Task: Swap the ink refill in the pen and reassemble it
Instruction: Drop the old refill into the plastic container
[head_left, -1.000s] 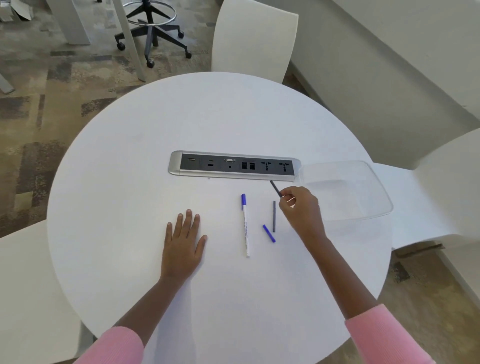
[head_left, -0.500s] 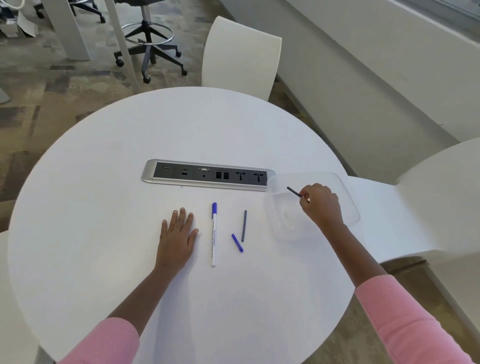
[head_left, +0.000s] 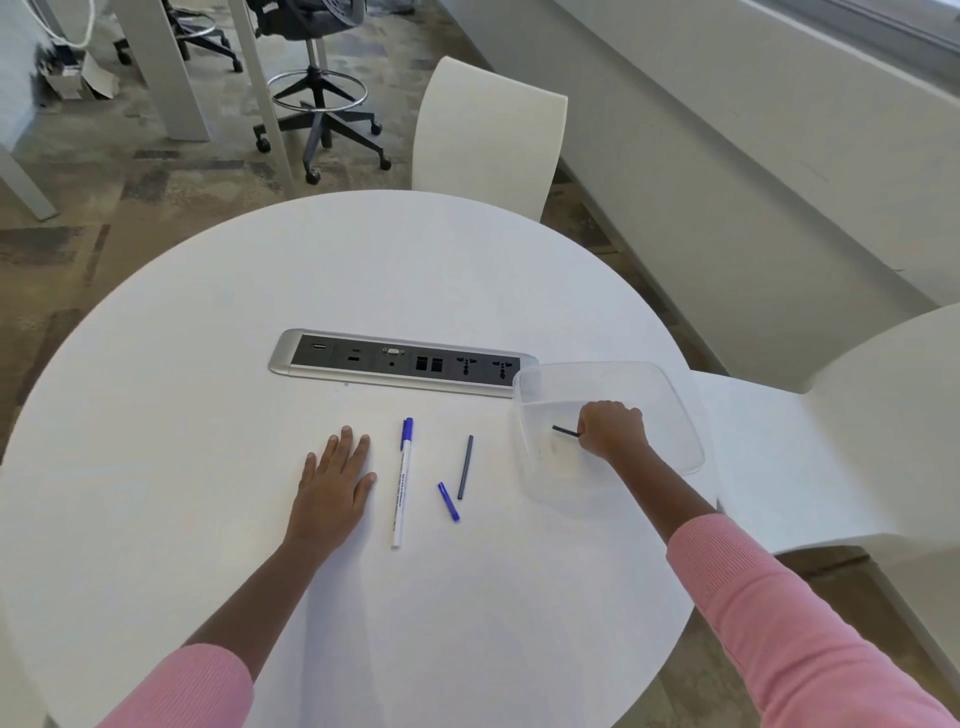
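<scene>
A person's right hand (head_left: 612, 428) reaches into a clear plastic container (head_left: 597, 379) at the right edge of a round white table (head_left: 363, 270), its fingers curled tight over one end of a short black refill (head_left: 565, 431). The fingertips are tucked under the knuckles and out of sight, so exactly how they pinch the stick cannot be made out, nor whether its free end, which points left, touches the container floor. The container's walls are nearly invisible against the white top, and its far side overhangs the table edge beside a white chair (head_left: 857, 441). Both pink sleeves are cut off by the bottom of the frame. The right wrist crosses the container's near rim, forearm angled up from the lower right. The left hand (head_left: 337, 483) lies flat, palm down on the table, fingers straight and close together, thumb out to the side, just left of the white pen (head_left: 402, 483) with its blue cap pointing away. Right of the pen lie a small blue piece (head_left: 449, 502) and a grey refill (head_left: 465, 466), their near ends close together. Behind them sits a socket panel (head_left: 400, 361) set into the table.
</scene>
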